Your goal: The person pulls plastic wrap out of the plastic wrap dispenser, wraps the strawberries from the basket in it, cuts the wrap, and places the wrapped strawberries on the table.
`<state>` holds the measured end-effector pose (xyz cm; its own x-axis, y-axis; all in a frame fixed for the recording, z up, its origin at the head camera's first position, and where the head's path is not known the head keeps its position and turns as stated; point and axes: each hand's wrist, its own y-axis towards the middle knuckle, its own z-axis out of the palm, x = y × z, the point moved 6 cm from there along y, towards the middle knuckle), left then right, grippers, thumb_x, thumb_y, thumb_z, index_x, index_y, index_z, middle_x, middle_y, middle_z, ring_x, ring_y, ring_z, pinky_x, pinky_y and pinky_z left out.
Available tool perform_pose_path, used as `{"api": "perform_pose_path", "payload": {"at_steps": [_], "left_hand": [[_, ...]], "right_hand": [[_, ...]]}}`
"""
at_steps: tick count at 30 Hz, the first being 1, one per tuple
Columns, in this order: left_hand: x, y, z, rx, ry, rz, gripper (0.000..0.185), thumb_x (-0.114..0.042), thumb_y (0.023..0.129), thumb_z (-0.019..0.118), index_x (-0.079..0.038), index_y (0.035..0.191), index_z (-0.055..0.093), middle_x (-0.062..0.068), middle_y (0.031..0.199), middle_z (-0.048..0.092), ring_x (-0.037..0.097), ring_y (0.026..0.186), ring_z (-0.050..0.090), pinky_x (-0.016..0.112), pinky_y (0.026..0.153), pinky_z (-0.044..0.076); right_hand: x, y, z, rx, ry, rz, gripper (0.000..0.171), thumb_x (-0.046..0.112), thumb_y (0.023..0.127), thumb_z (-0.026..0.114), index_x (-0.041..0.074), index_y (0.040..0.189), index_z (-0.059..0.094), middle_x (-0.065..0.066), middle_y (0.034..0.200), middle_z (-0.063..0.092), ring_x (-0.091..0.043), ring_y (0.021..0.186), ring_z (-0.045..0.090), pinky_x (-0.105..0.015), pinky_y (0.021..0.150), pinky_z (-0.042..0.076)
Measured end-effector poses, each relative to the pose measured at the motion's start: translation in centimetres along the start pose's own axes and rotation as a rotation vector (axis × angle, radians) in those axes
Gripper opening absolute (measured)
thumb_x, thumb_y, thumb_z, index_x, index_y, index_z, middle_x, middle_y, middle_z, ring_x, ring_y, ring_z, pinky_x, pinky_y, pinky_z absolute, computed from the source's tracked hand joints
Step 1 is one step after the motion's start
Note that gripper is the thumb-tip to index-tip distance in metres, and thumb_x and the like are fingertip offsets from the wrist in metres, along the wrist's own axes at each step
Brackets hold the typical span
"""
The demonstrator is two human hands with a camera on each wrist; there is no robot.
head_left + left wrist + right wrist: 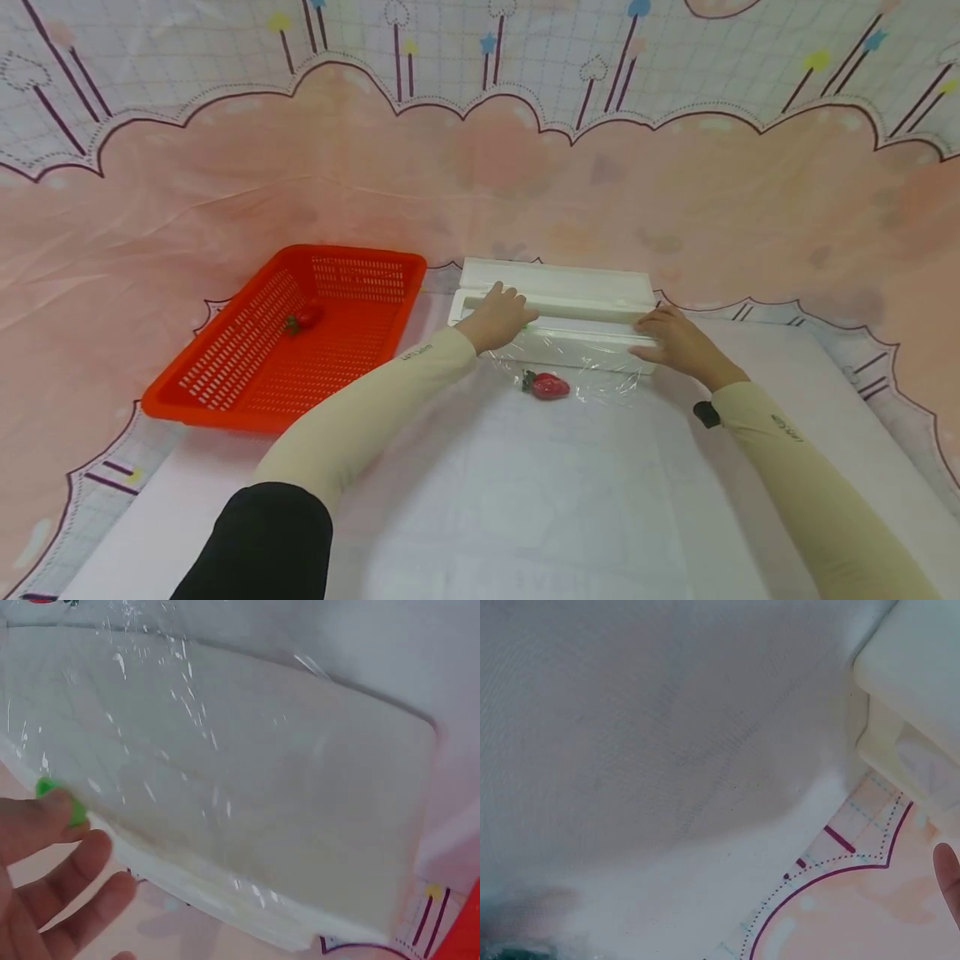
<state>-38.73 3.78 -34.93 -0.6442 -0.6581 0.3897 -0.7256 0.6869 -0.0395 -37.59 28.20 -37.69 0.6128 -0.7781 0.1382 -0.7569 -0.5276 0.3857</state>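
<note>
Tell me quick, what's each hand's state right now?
Left hand: closed, pinching the small green piece at the white dispenser.
Right hand: open, fingers spread at the dispenser's right end.

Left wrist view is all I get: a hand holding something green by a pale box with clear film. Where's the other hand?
Observer: In the head view, the right hand is at the right end of the box.

Visitor: There's a speck of red at my top edge. What is it?

Observer: A strawberry, lying in front of the box; the head view shows the whole fruit.

Visitor: And the red patch in my lower right corner?

Observer: That's a basket, and the head view shows a second strawberry inside it.
</note>
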Motion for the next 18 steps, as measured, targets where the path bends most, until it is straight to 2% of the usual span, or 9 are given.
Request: {"api": "perform_pose_path", "payload": {"at_steps": [2, 8, 18], "left_hand": [[0.6, -0.4, 0.0, 0.045, 0.016, -0.013, 0.032, -0.014, 0.097, 0.045, -0.021, 0.126, 0.055, 0.009, 0.120, 0.062, 0.029, 0.118, 0.053, 0.049, 0.107, 0.034], [1.7, -1.1, 0.4, 0.031, 0.051, -0.010, 0.026, -0.012, 0.095, 0.047, -0.020, 0.117, 0.057, 0.009, 0.108, 0.068, 0.028, 0.103, 0.060, 0.047, 0.096, 0.042], [2.8, -1.0, 1.2, 0.150, 0.003, -0.007, 0.031, -0.006, 0.095, 0.045, -0.018, 0.122, 0.055, 0.009, 0.112, 0.067, 0.030, 0.106, 0.060, 0.049, 0.099, 0.040]], "right_hand": [[0.0, 0.0, 0.0, 0.017, 0.006, 0.015, 0.040, 0.019, 0.075, 0.077, -0.009, 0.102, 0.066, -0.019, 0.101, 0.067, -0.035, 0.103, 0.052, -0.049, 0.094, 0.040], [-0.1, -0.1, -0.1, -0.005, 0.012, 0.000, 0.040, 0.018, 0.073, 0.078, -0.009, 0.101, 0.067, -0.019, 0.100, 0.067, -0.035, 0.101, 0.052, -0.049, 0.092, 0.042], [-0.2, -0.1, -0.1, -0.029, -0.007, -0.030, 0.038, 0.018, 0.073, 0.078, -0.007, 0.100, 0.068, -0.017, 0.098, 0.067, -0.033, 0.098, 0.052, -0.048, 0.088, 0.043]]}}
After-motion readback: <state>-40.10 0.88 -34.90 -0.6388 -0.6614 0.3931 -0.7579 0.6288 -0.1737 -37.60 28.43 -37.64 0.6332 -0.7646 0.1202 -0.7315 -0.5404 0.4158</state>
